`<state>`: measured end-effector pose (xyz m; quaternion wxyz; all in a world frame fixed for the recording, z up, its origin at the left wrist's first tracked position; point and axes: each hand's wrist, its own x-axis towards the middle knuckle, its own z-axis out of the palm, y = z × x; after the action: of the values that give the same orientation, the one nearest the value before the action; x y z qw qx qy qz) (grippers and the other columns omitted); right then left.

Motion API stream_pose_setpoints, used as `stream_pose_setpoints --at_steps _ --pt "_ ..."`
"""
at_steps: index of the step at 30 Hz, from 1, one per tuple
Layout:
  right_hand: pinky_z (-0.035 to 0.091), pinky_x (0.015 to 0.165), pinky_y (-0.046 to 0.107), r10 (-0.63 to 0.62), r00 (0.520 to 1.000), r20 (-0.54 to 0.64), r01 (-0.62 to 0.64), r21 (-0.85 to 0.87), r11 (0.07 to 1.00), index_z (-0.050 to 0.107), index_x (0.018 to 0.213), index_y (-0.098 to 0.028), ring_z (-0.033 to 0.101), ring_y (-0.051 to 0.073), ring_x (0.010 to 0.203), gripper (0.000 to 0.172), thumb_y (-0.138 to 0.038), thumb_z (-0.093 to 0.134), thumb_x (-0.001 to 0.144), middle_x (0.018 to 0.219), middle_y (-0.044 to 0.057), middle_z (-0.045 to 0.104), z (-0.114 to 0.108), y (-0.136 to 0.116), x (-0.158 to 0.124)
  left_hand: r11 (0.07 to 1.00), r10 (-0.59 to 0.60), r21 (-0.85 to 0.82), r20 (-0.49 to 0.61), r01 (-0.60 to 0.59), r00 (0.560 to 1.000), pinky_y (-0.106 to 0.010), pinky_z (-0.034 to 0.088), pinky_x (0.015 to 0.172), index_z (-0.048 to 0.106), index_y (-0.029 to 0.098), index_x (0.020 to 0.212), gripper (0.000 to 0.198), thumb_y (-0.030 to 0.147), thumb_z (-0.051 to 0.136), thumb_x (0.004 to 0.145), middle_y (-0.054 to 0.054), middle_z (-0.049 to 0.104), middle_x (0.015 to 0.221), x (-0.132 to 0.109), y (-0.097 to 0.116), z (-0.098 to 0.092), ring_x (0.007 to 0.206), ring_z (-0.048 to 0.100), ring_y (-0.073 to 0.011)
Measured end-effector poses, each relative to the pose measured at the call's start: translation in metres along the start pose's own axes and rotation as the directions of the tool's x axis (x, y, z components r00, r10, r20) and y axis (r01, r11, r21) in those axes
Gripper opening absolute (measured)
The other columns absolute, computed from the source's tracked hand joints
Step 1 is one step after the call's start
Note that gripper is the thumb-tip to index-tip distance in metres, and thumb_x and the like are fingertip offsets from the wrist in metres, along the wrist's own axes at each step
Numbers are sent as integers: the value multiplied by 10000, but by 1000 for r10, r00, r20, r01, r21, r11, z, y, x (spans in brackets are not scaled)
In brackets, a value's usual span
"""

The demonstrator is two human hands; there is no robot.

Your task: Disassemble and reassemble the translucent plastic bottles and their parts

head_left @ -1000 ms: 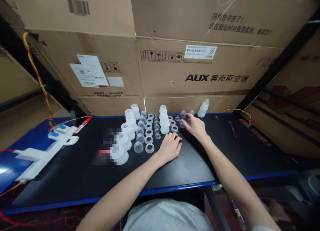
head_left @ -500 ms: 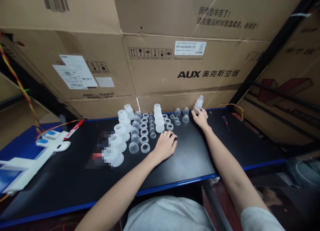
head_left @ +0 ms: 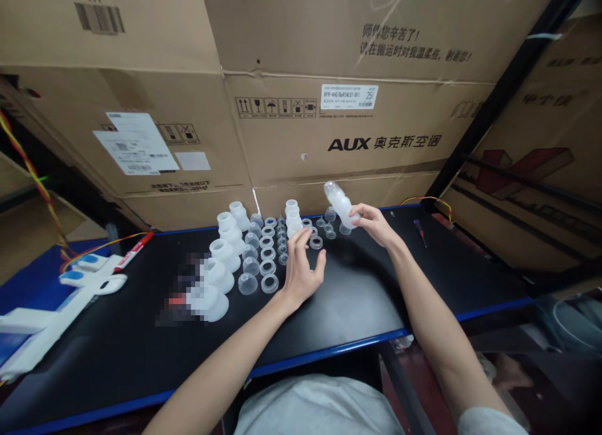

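My right hand (head_left: pixel 375 224) grips a translucent white baby bottle (head_left: pixel 339 204) by its lower end. The bottle is tilted, its clear domed cap pointing up and to the left, above the back of the table. My left hand (head_left: pixel 303 269) hovers with fingers apart and nothing in them, just in front of a short row of white bottle bodies (head_left: pixel 292 215), partly hiding them. To its left run columns of clear dome caps (head_left: pixel 249 266), screw rings (head_left: pixel 268 253) and small nipples (head_left: pixel 282 242). A longer row of open bottle bodies (head_left: pixel 224 253) stands farther left.
The black table (head_left: pixel 357 303) has a blue edge. A large cardboard box (head_left: pixel 277 153) walls off its back. At the left lie a white plastic fixture (head_left: pixel 61 316) and a red-and-white marker (head_left: pixel 134 252); at the right lies a small screwdriver (head_left: pixel 420 232). One patch is pixelated.
My right hand has lifted the capped bottle off the table and brought it left, tilting it. My left hand has risen from the table and its fingers have spread.
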<state>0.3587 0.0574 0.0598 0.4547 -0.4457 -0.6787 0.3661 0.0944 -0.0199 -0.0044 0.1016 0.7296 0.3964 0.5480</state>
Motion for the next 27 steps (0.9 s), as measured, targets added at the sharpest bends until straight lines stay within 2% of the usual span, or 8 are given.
stream_pose_setpoints --at_steps 3,5,7,9,11,17,22,27 --pt "527 914 344 102 923 370 -151 107 983 763 949 -195 675 258 1039 284 -378 839 746 1120 68 750 -9 -12 -10 987 -7 -158 -88 -7 996 -469 639 1022 204 267 1666 802 395 653 1014 -236 341 1686 8 2 -9 1427 578 -333" --pt "525 943 337 144 796 588 -220 60 974 796 993 -178 680 265 1098 310 -356 880 754 1178 82 761 -12 -19 -15 963 -4 -267 75 24 997 -442 661 1005 302 262 1636 743 419 662 1006 -210 458 1648 9 1 -13 1335 667 -298" --pt "520 946 325 166 710 685 -253 27 967 790 1095 -178 678 250 1108 378 -357 893 779 1200 79 758 -11 -22 -18 952 3 -297 268 79 963 -407 678 978 522 245 1496 501 398 630 1031 -153 673 1460 6 -1 -12 1196 753 -254" --pt "520 886 300 182 676 714 -289 29 957 743 1163 -187 673 221 1037 452 -353 909 777 1140 56 747 -8 -22 -19 960 0 -261 354 98 935 -390 679 978 667 233 1316 295 369 565 1074 -107 782 1274 0 -3 -8 1101 792 -226" --pt "508 823 271 199 669 716 -319 34 947 703 1172 -191 654 197 972 488 -333 921 759 1084 34 723 -5 -20 -19 971 7 -228 339 74 941 -378 675 979 701 231 1268 270 373 561 1087 -94 801 1228 -5 -2 -4 1081 799 -217" --pt "477 772 234 124 791 599 -267 154 951 715 1122 -174 627 190 969 411 -319 873 772 1112 50 692 -18 -15 -18 988 70 -148 209 -39 975 -370 654 980 683 224 1350 461 420 812 953 -105 780 1235 -4 1 -1 1098 780 -240" --pt "503 821 250 217 647 731 -205 -108 973 709 1308 -178 657 205 998 649 -406 944 748 1161 56 734 -14 -19 -19 973 177 -190 239 -133 955 -342 660 915 682 234 1387 466 393 809 968 -86 797 1160 -7 -3 -1 993 796 -225" --pt "458 695 254 397 563 725 -190 -354 916 804 1159 -161 635 185 810 618 -513 966 678 934 12 755 1 -16 -14 988 122 -134 338 -80 933 -366 658 937 699 237 1331 412 350 803 948 -80 804 1177 -8 -2 -4 1030 801 -244"
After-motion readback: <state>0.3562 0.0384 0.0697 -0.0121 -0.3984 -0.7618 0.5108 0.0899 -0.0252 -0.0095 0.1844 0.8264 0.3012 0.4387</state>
